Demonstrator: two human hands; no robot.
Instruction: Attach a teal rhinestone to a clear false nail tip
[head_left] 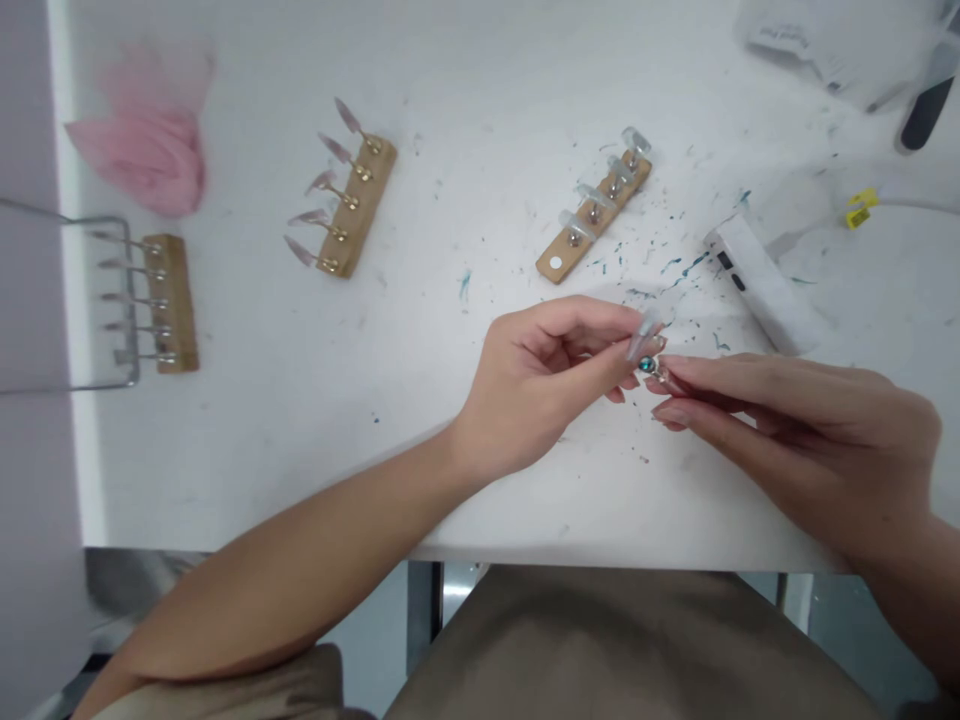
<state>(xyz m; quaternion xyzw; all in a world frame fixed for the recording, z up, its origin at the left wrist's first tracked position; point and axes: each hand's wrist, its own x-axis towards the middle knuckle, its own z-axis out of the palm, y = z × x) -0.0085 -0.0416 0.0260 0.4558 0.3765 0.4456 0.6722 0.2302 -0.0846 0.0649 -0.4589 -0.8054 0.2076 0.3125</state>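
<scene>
My left hand (pixel 551 385) pinches a clear, pale nail tip (pixel 643 336) between thumb and fingers. Just right of it, my right hand (pixel 795 420) has its thumb and fingers closed on a small metal stand (pixel 660 374) with a blue-green end, which touches or nearly touches the tip's lower end. Behind my hands lies a wooden strip (pixel 566 250) with several clear nail tips on metal stands and a bare white dot at its near end. What the curled fingers of both hands cover is hidden.
Two wooden blocks (pixel 364 205) (pixel 175 300) with pinkish nail tips are at the left, near a wire rack (pixel 133 300) and pink cloth (pixel 161 160). A white device (pixel 765 285), yellow-tagged cable (pixel 861 208) and plastic bag (pixel 847 45) lie right. The white table (pixel 465 130) has blue-green specks.
</scene>
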